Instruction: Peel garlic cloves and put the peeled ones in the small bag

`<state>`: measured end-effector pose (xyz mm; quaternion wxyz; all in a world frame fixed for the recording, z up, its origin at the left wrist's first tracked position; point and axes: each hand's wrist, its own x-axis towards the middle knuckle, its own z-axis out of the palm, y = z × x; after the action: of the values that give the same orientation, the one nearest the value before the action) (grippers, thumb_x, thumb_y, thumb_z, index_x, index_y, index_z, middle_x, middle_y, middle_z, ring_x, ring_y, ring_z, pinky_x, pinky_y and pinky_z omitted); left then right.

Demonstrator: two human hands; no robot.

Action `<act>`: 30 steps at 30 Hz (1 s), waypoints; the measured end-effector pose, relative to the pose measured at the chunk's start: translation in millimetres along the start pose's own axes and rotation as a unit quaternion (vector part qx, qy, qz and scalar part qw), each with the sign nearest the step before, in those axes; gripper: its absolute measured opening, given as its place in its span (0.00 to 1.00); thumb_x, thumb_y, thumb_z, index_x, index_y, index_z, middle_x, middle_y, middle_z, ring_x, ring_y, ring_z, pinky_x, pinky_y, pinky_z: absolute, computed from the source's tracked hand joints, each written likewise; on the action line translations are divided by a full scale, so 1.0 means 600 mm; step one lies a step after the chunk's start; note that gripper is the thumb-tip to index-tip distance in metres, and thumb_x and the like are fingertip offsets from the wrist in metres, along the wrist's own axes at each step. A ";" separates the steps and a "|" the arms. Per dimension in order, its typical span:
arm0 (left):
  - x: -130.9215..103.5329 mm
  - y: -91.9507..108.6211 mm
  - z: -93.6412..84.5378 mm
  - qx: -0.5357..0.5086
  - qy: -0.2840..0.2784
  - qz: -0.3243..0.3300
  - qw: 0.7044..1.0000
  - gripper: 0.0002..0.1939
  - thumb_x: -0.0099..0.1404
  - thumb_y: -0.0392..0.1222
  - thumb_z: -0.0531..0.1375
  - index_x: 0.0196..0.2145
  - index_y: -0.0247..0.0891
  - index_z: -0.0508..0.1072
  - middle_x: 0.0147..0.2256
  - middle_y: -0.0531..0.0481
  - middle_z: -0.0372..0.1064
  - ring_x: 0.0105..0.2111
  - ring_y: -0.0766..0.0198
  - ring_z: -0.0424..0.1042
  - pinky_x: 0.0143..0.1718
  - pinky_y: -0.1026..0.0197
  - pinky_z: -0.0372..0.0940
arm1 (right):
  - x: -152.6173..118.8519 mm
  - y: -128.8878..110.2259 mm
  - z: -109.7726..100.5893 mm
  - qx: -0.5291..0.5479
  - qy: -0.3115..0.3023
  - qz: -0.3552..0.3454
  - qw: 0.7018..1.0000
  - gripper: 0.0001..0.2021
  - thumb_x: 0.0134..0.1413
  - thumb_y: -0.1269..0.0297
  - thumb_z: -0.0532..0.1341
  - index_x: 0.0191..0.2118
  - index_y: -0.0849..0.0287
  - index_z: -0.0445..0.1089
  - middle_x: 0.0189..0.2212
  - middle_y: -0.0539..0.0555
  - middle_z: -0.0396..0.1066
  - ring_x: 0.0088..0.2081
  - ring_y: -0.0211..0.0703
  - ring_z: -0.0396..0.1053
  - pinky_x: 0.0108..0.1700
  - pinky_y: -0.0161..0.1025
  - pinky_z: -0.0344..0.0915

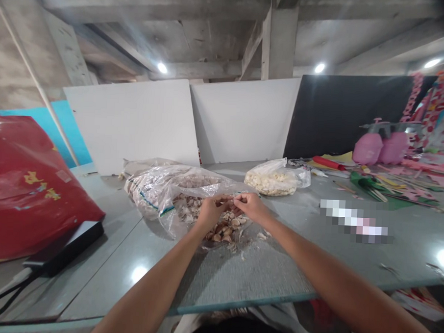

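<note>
My left hand (pixel 212 212) and my right hand (pixel 251 206) meet at the fingertips over the mouth of a clear plastic bag (pixel 184 177). Both are closed in a pinch on one small thing, which looks like a garlic clove; the fingers mostly cover it. Beneath them lie brownish unpeeled garlic cloves (pixel 222 233) and papery skins, partly inside the bag and partly spilled at its edge. Beyond my right hand sits a smaller clear bag of pale peeled cloves (pixel 271 183).
At left stands a large red bag (pixel 33 192) beside a black box with cables (pixel 71 246). White boards (pixel 135 126) and a black board (pixel 330 117) line the back of the grey table (pixel 286 292). Pink spray bottles (pixel 368 148) and coloured scraps crowd the right.
</note>
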<state>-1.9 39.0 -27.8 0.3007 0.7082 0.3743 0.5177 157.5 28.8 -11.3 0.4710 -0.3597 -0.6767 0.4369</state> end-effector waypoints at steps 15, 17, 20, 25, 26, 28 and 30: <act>0.003 0.000 0.003 -0.028 0.016 -0.027 0.999 0.18 0.51 0.47 0.62 0.38 0.34 0.75 0.29 0.47 0.74 0.24 0.65 0.71 0.29 0.63 0.67 | 0.009 0.007 -0.015 -0.267 0.071 -0.096 0.956 0.08 0.48 0.64 0.55 0.26 0.61 0.69 0.19 0.50 0.69 0.21 0.36 0.65 0.25 0.31 0.59; 0.005 -0.003 0.002 -0.038 0.024 -0.031 0.998 0.18 0.51 0.47 0.62 0.39 0.34 0.75 0.28 0.48 0.74 0.24 0.65 0.71 0.28 0.63 0.67 | 0.009 0.006 -0.014 -0.221 0.065 -0.099 0.968 0.09 0.49 0.62 0.55 0.29 0.61 0.69 0.21 0.51 0.69 0.22 0.36 0.66 0.25 0.31 0.61; 0.005 -0.004 0.002 -0.050 0.026 -0.030 0.998 0.18 0.52 0.47 0.62 0.39 0.34 0.75 0.29 0.47 0.74 0.25 0.65 0.71 0.29 0.63 0.67 | 0.009 0.008 -0.010 -0.120 0.027 -0.075 0.990 0.11 0.49 0.58 0.56 0.33 0.61 0.69 0.24 0.51 0.70 0.21 0.35 0.66 0.22 0.31 0.63; 0.005 -0.005 0.001 -0.033 0.011 -0.025 0.999 0.17 0.52 0.45 0.61 0.38 0.35 0.76 0.31 0.47 0.75 0.28 0.63 0.72 0.33 0.61 0.67 | 0.011 0.018 -0.005 -0.047 0.009 -0.050 0.998 0.11 0.45 0.57 0.60 0.29 0.61 0.66 0.23 0.50 0.67 0.21 0.35 0.67 0.21 0.32 0.66; 0.005 -0.005 0.001 -0.037 0.005 -0.026 0.999 0.17 0.52 0.45 0.62 0.39 0.35 0.76 0.32 0.47 0.75 0.29 0.63 0.72 0.34 0.61 0.67 | 0.012 0.020 -0.006 -0.045 0.011 -0.055 0.997 0.11 0.45 0.57 0.60 0.29 0.61 0.65 0.23 0.49 0.67 0.21 0.34 0.67 0.21 0.32 0.66; 0.005 -0.005 0.002 -0.052 0.001 -0.029 0.998 0.18 0.51 0.45 0.62 0.40 0.35 0.75 0.32 0.47 0.75 0.30 0.62 0.72 0.34 0.61 0.67 | 0.013 0.023 -0.008 -0.047 0.013 -0.059 0.997 0.11 0.47 0.57 0.59 0.30 0.60 0.64 0.22 0.48 0.66 0.20 0.34 0.66 0.20 0.31 0.66; 0.005 -0.003 0.003 -0.063 0.003 -0.033 0.997 0.20 0.50 0.45 0.63 0.40 0.34 0.75 0.32 0.46 0.75 0.29 0.62 0.72 0.34 0.61 0.67 | 0.014 0.025 -0.009 -0.051 0.015 -0.059 0.997 0.11 0.47 0.57 0.58 0.30 0.60 0.64 0.21 0.48 0.65 0.19 0.33 0.65 0.19 0.31 0.65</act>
<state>-0.4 42.3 -28.5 0.3609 0.6733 0.3650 0.5321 161.4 43.0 -21.6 0.4872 -0.3490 -0.7109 0.3681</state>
